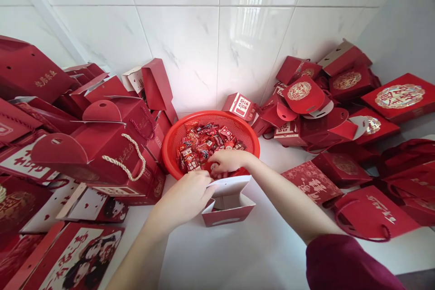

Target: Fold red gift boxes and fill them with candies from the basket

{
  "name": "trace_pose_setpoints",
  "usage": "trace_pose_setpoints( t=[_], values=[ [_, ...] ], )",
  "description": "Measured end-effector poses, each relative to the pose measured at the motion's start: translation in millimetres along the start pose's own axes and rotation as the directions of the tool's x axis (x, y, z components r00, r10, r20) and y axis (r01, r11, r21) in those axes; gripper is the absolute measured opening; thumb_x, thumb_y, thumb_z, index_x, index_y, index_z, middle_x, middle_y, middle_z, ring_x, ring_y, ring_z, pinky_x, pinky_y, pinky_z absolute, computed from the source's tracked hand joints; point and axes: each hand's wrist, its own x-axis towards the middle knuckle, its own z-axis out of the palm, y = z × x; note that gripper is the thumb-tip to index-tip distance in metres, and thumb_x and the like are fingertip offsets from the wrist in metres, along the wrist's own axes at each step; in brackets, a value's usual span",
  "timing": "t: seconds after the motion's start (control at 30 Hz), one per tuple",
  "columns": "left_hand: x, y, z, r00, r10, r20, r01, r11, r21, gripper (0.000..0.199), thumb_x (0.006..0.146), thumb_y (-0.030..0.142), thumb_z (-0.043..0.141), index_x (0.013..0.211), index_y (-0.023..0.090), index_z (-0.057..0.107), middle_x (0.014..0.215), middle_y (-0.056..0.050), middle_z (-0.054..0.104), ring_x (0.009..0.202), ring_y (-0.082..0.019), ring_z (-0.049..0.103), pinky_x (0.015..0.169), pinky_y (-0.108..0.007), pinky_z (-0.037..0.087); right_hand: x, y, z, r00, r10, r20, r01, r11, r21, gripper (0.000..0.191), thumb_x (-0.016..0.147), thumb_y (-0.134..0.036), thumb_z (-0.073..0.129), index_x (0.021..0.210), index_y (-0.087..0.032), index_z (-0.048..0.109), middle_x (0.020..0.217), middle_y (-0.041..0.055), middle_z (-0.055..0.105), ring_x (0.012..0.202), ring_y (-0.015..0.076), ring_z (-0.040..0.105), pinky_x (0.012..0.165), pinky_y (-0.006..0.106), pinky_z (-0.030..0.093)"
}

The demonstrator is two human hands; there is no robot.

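In the head view, a red plastic basket (pixel 169 156) holds a heap of small wrapped candies (pixel 204 138), mostly in red wrappers. My right hand (pixel 229 161) reaches over its near rim, fingers curled down and closed among the candies; the fingertips are partly hidden. My left hand (pixel 185 197) is closed on the upper left edge of a small red paper gift box (pixel 229 216). This box stands just in front of the basket with its top open, showing a pale inside.
Red gift boxes (pixel 112 145), some with rope handles, are piled on the left. More red boxes (pixel 316 124) and bags (pixel 377 213) crowd the right side. A small box (pixel 240 106) sits behind the basket, against the white tiled wall (pixel 176 50). Everything rests on a white tabletop (pixel 217 258).
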Motion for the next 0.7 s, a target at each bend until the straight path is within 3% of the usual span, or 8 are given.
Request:
trace_pose_setpoints(
  t=[0.07,0.13,0.2,0.27,0.33,0.43,0.6,0.7],
  values=[
    [0,1,-1.2,1.0,-0.023,-0.002,0.023,0.999,-0.027,0.034,0.101,0.028,0.037,0.092,0.016,0.067,0.103,-0.01,0.072,0.091,-0.024,0.067,0.077,-0.033,0.046,-12,4,0,0.994,-0.037,-0.098,0.047,0.994,0.095,0.026,0.095,-0.022,0.046,0.114,-0.013,0.061,0.111,0.0124,0.073,0.096,0.0197,0.072,0.079,0.03,0.059],
    [1,1,-2.4,1.0,-0.03,0.008,0.031,0.999,-0.034,0.033,0.101,0.026,0.037,0.093,0.016,0.068,0.105,-0.01,0.072,0.094,-0.024,0.067,0.078,-0.033,0.046,-25,9,1,0.968,-0.081,-0.236,0.151,0.944,0.293,0.031,0.099,-0.026,0.044,0.127,-0.015,0.054,0.132,0.0151,0.064,0.113,0.0191,0.067,0.093,0.032,0.056],
    [1,1,-3.4,0.999,-0.017,0.027,0.018,1.0,-0.017,0.034,0.1,0.025,0.036,0.091,0.016,0.068,0.104,-0.01,0.071,0.095,-0.024,0.066,0.078,-0.033,0.046,-35,16,2,0.936,-0.109,-0.334,0.286,0.787,0.547,0.036,0.095,-0.03,0.057,0.128,-0.017,0.055,0.138,0.0153,0.06,0.118,0.0209,0.065,0.101,0.036,0.053],
    [1,0,-4.3,0.999,-0.011,0.039,0.012,1.0,-0.007,0.035,0.1,0.026,0.036,0.088,0.016,0.068,0.102,-0.009,0.071,0.095,-0.025,0.066,0.078,-0.033,0.046,-41,22,4,0.925,-0.123,-0.358,0.358,0.593,0.722,0.042,0.085,-0.03,0.073,0.123,-0.017,0.06,0.135,0.0149,0.063,0.116,0.0232,0.067,0.104,0.039,0.052],
    [2,-1,-5.5,0.999,-0.007,0.035,0.008,1.0,-0.026,0.037,0.101,0.029,0.037,0.088,0.017,0.069,0.1,-0.009,0.072,0.095,-0.025,0.066,0.079,-0.033,0.047,-44,26,4,0.932,-0.131,-0.337,0.354,0.513,0.782,0.046,0.08,-0.029,0.079,0.122,-0.018,0.063,0.135,0.0141,0.063,0.116,0.0234,0.067,0.104,0.039,0.052],
    [2,-2,-7.8,1.0,0.003,0.02,-0.002,0.997,-0.072,0.039,0.1,0.038,0.041,0.091,0.017,0.073,0.098,-0.009,0.073,0.092,-0.024,0.067,0.081,-0.032,0.048,-42,28,4,0.932,-0.09,-0.351,0.347,0.499,0.794,0.045,0.08,-0.029,0.08,0.121,-0.019,0.065,0.134,0.0124,0.064,0.114,0.0219,0.068,0.099,0.034,0.056],
    [9,-9,-11.9,1.0,-0.016,-0.019,0.01,0.969,-0.245,0.036,0.091,0.054,0.056,0.093,0.024,0.076,0.096,-0.003,0.075,0.087,-0.021,0.068,0.078,-0.029,0.049,-40,21,5,0.914,-0.006,-0.406,0.329,0.598,0.731,0.037,0.081,-0.038,0.079,0.111,-0.018,0.071,0.116,0.0093,0.072,0.1,0.0205,0.072,0.075,0.025,0.062],
    [17,-17,-11.1,0.975,-0.149,-0.167,0.056,0.886,-0.461,0.039,0.09,0.057,0.057,0.095,0.023,0.074,0.097,-0.002,0.076,0.089,-0.021,0.069,0.078,-0.029,0.05,-39,11,10,0.84,0.03,-0.542,0.43,0.573,0.698,0.032,0.082,-0.045,0.077,0.099,-0.017,0.074,0.095,0.0053,0.074,0.087,0.0167,0.071,0.078,0.027,0.059]
  ],
)
